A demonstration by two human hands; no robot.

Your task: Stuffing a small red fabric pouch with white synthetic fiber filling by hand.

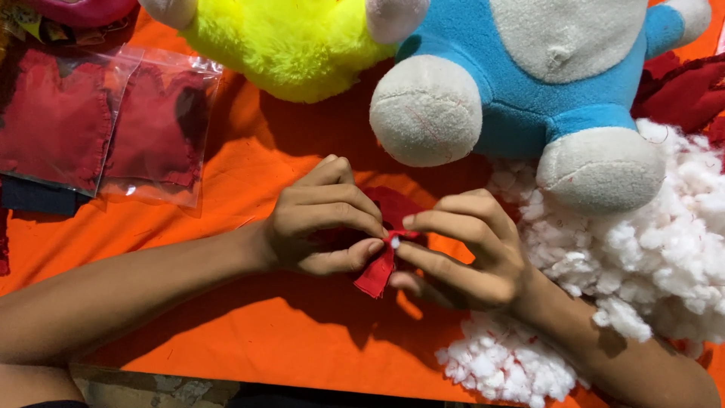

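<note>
My left hand [321, 223] and my right hand [461, 253] meet over the middle of an orange cloth [264, 332]. Both pinch a small piece of red fabric [377, 272], whose lower end hangs down between them. A tiny bit of white stuffing [394, 242] shows at the pinch, under my right forefinger and thumb. More of the red fabric [393, 205] lies behind the fingers, partly hidden by my left hand.
A blue and white plush toy [529, 83] lies just beyond my hands, a yellow plush toy [279, 45] to its left. White stuffing [664, 249] is heaped at the right and in front [506, 363]. Clear bags of red fabric [106, 121] lie at the far left.
</note>
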